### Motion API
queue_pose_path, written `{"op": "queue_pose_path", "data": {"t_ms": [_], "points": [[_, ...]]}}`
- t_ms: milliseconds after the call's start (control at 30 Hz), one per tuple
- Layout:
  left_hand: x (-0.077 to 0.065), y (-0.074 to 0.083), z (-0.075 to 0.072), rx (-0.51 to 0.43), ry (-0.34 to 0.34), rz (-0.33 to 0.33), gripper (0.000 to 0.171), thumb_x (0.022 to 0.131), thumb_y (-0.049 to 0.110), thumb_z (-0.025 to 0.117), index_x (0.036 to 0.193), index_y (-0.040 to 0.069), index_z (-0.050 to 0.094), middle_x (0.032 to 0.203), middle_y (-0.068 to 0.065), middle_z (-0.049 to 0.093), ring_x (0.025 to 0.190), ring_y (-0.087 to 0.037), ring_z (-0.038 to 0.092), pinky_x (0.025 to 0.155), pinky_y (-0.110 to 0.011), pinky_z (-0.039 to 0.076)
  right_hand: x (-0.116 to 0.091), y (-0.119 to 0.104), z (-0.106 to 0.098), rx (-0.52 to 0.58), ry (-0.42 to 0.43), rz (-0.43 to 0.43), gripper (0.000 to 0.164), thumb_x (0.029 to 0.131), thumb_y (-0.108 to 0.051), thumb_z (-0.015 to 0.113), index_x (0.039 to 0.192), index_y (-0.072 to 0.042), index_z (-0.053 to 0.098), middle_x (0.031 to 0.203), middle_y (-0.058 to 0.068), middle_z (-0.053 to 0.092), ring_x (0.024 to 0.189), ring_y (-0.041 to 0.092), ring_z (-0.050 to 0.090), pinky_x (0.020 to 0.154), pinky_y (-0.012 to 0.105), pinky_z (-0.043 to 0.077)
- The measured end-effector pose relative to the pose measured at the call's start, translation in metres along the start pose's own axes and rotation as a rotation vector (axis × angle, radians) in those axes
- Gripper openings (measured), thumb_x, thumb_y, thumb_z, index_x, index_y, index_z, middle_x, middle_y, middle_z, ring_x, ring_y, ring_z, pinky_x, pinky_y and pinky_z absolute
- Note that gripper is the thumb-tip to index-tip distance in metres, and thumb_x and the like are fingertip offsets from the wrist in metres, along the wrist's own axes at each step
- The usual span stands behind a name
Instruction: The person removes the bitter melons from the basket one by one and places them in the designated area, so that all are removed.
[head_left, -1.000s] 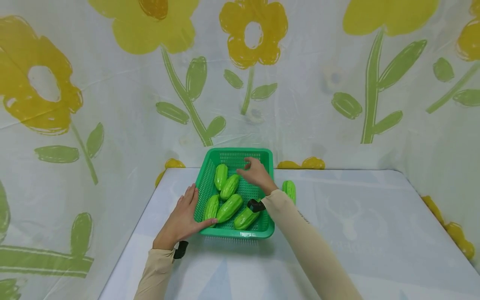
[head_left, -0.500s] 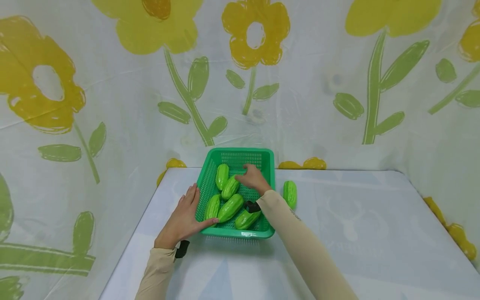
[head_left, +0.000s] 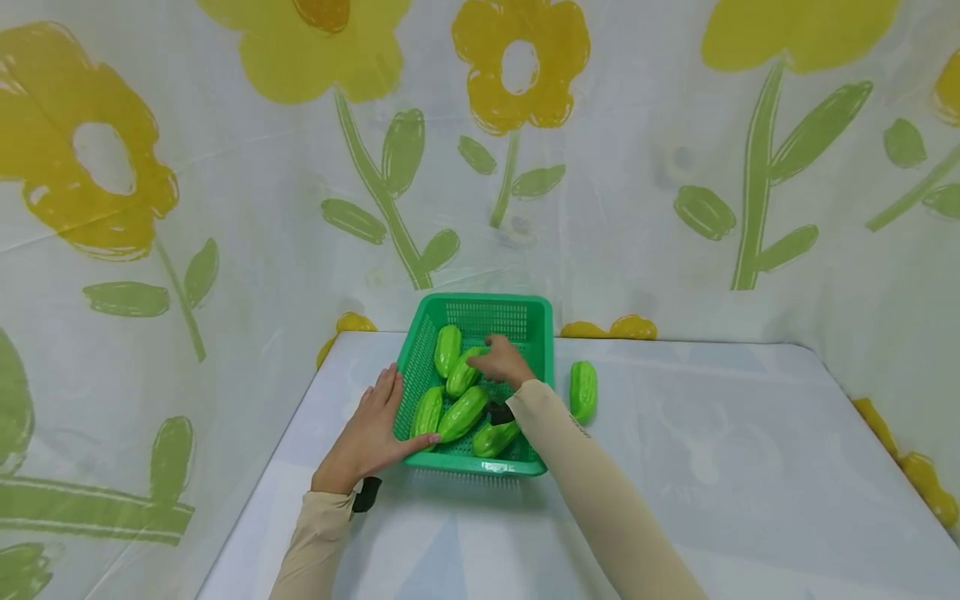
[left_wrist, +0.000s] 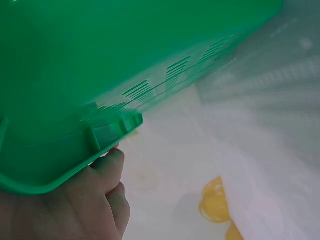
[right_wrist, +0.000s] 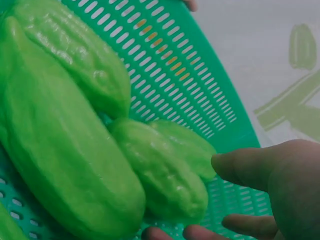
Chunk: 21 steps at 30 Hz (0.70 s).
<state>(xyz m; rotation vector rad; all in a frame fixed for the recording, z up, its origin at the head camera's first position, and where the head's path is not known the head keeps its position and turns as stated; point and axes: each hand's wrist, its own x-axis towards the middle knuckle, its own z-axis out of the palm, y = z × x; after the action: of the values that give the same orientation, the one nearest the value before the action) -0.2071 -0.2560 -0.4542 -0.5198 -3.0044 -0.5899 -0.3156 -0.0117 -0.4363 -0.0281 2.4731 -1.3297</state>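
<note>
In the head view, a green basket (head_left: 480, 465) holds several glossy, light green bitter melons (head_left: 462, 414). My left hand (head_left: 367, 437) rests against its front left corner, fingers extended along the left side and thumb over the front rim. The left wrist view shows that hand (left_wrist: 90, 200) just beneath the rim. Inside the basket, my right hand (head_left: 502, 363) is at the right end of one bitter melon (head_left: 462, 375). Thumb and fingers of my right hand (right_wrist: 270, 175) are spread apart there in the right wrist view; whether the thumb touches the melon is unclear.
Another bitter melon (head_left: 583, 390) lies on the white table (head_left: 705, 467), just right of the basket. Behind the table hangs a cloth (head_left: 615, 167) printed with yellow flowers. My right forearm (head_left: 592, 483) crosses over the basket's right rim.
My right hand has moved down and slightly left within the basket, to the bitter melon in the middle. The left hand stays at the basket's corner.
</note>
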Motion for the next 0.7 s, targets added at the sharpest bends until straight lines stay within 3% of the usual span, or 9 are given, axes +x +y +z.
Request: {"op": "queue_pose_path", "data": {"t_ms": [133, 267, 433, 500, 567, 700], "points": [[0.000, 0.000, -0.001, -0.011, -0.010, -0.005, 0.121, 0.086, 0.072, 0.067, 0.163, -0.005, 0.014, 0.175, -0.020, 0.007, 0.163, -0.040, 0.010, 0.130, -0.060, 0.017, 0.004, 0.000, 0.004, -0.024, -0.005, 0.018, 0.068, 0.102, -0.027, 0.064, 0.158, 0.000, 0.037, 0.142, 0.022, 0.059, 0.069, 0.018, 0.051, 0.072, 0.044, 0.052], [0.000, 0.000, -0.001, -0.003, -0.012, -0.006, 0.121, 0.086, 0.071, 0.067, 0.163, -0.005, 0.014, 0.175, -0.020, 0.007, 0.163, -0.040, 0.010, 0.130, -0.060, 0.018, 0.009, 0.003, 0.008, -0.027, -0.013, 0.021, 0.072, 0.101, -0.027, 0.066, 0.158, 0.003, 0.035, 0.127, 0.020, 0.066, 0.056, 0.016, 0.045, 0.059, 0.037, 0.047], [0.000, 0.000, 0.000, 0.006, -0.005, -0.002, 0.121, 0.085, 0.071, 0.067, 0.163, -0.006, 0.015, 0.175, -0.021, 0.008, 0.162, -0.040, 0.012, 0.130, -0.060, 0.019, 0.009, 0.005, 0.010, 0.003, -0.009, 0.020, 0.076, 0.100, -0.028, 0.067, 0.159, 0.002, 0.032, 0.138, 0.023, 0.061, 0.064, 0.019, 0.057, 0.062, 0.033, 0.048], [0.000, 0.000, -0.001, 0.004, -0.008, -0.003, 0.121, 0.085, 0.071, 0.067, 0.163, -0.005, 0.014, 0.175, -0.020, 0.007, 0.162, -0.040, 0.011, 0.130, -0.060, 0.019, 0.009, 0.006, 0.011, -0.002, -0.005, 0.014, 0.077, 0.099, -0.028, 0.069, 0.159, 0.002, 0.033, 0.131, 0.022, 0.063, 0.065, 0.019, 0.056, 0.062, 0.033, 0.048], [0.000, 0.000, -0.001, 0.003, -0.011, -0.006, 0.121, 0.086, 0.071, 0.067, 0.163, -0.005, 0.014, 0.175, -0.019, 0.007, 0.163, -0.039, 0.011, 0.130, -0.060, 0.018, 0.012, 0.008, 0.013, -0.009, -0.006, 0.012, 0.077, 0.098, -0.029, 0.070, 0.158, 0.002, 0.033, 0.113, 0.017, 0.066, 0.063, 0.017, 0.052, 0.062, 0.034, 0.046], [0.001, 0.000, -0.001, 0.009, -0.013, -0.009, 0.121, 0.086, 0.071, 0.067, 0.163, -0.005, 0.014, 0.175, -0.020, 0.007, 0.162, -0.040, 0.011, 0.130, -0.060, 0.019, 0.013, 0.008, 0.015, -0.012, -0.007, 0.005, 0.074, 0.097, -0.027, 0.072, 0.155, 0.003, 0.037, 0.084, 0.007, 0.055, 0.059, 0.016, 0.045, 0.061, 0.035, 0.044]]}}
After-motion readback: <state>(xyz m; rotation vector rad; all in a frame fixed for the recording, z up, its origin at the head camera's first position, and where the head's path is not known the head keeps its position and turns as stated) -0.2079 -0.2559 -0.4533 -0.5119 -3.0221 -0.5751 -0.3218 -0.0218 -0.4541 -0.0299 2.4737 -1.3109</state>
